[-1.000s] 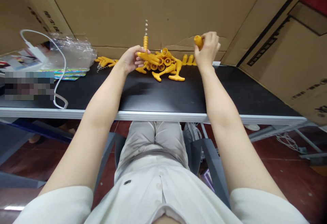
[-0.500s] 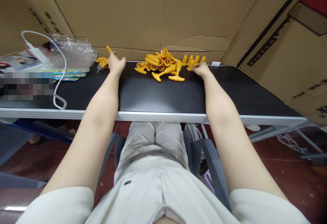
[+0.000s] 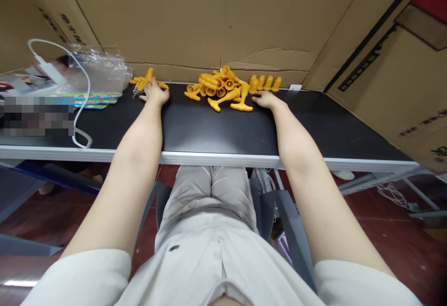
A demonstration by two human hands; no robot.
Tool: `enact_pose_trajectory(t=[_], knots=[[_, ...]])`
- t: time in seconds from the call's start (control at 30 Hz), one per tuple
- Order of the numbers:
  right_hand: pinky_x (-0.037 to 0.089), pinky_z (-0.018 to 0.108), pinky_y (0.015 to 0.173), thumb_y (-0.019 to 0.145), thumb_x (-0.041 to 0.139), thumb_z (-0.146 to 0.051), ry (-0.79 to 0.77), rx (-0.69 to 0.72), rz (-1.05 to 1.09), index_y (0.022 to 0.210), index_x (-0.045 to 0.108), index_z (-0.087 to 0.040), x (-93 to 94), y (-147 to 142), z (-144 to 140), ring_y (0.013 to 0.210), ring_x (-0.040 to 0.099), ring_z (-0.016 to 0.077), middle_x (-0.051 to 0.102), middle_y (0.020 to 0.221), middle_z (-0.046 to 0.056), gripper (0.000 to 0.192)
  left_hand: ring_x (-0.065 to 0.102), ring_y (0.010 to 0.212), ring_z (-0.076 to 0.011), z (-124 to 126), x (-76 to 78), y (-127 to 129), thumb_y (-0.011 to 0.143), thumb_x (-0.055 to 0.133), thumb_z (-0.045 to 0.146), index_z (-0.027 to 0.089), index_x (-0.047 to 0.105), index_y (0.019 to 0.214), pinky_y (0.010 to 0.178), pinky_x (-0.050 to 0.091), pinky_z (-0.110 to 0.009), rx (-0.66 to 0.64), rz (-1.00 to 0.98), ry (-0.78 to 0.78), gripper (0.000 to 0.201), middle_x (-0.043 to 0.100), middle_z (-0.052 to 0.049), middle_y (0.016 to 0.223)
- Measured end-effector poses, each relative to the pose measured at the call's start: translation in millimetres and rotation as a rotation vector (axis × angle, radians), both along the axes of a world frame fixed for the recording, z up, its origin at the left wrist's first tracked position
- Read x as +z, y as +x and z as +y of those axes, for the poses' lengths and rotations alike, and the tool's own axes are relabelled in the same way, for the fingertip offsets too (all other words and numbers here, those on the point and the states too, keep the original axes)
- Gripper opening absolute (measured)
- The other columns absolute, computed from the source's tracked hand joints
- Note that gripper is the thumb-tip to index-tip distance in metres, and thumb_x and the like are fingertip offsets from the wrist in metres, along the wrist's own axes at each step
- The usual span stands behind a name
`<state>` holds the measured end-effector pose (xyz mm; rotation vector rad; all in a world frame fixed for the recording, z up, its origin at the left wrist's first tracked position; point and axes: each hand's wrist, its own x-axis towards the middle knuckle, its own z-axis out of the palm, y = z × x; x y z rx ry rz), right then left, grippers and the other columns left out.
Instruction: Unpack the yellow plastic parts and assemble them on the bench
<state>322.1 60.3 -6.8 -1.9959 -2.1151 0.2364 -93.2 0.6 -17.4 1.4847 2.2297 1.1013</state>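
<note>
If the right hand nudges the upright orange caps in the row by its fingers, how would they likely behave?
The upright orange caps look like small moulded plastic, so probably light and stiff. They stand tall and narrow in a close row, so a nudge from the right hand would likely tip one into its neighbours. Their rounded bodies suggest they would roll on the smooth black tabletop.

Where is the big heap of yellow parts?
The heap lies at the far edge of the black table, against the cardboard wall, between the left hand and right hand.
</note>
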Motion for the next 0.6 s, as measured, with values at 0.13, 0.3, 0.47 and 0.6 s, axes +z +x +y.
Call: enact_pose_trajectory(t=[0.13, 0.3, 0.47, 0.6], knots=[[0.036, 0.054, 0.140, 0.118, 0.046, -0.037, -0.042, 0.012, -0.084, 0.173, 0.055, -0.023, 1.3, -6.9, -4.0, 0.171, 0.042, 0.0343, 0.046, 0.181, 0.011, 0.058, 0.017, 0.172, -0.0542, 8.4, -6.0, -8.6, 0.077, 0.076, 0.044, 0.029, 0.051, 0.161, 0.130, 0.000, -0.087, -0.011, -0.006, 0.001, 0.089, 0.042, -0.026, 0.174], [0.026, 0.068, 0.141, 0.118, 0.044, -0.039, -0.035, 0.001, -0.089, 0.176, 0.050, -0.024, -1.1, -11.6, -3.8, 0.173, 0.035, 0.0388, 0.038, 0.185, 0.012, 0.060, 0.018, 0.172, -0.0501, 15.7, -10.6, -15.1, 0.074, 0.076, 0.043, 0.029, 0.064, 0.148, 0.133, 0.001, -0.081, 0.002, 0.034, -0.058, 0.075, 0.040, -0.024, 0.175], [0.022, 0.075, 0.139, 0.118, 0.043, -0.042, -0.034, -0.013, -0.066, 0.175, 0.050, -0.027, -1.1, -15.5, -6.5, 0.174, 0.031, 0.0413, 0.036, 0.186, 0.012, 0.060, 0.022, 0.170, -0.0406, 9.9, -3.4, -9.3, 0.082, 0.069, 0.040, 0.025, 0.060, 0.092, 0.119, 0.026, -0.063, 0.035, -0.030, -0.013, 0.021, 0.062, -0.024, 0.132], [0.025, 0.071, 0.140, 0.119, 0.038, -0.039, -0.045, 0.000, -0.098, 0.177, 0.047, -0.019, 2.5, -19.2, -13.6, 0.173, 0.034, 0.0407, 0.037, 0.185, 0.015, 0.062, 0.037, 0.159, -0.0302, -0.1, 5.6, -2.1, 0.098, 0.049, 0.048, 0.025, 0.036, 0.068, 0.100, 0.028, -0.049, -0.430, -0.260, -0.016, 0.040, 0.042, -0.006, 0.070]])
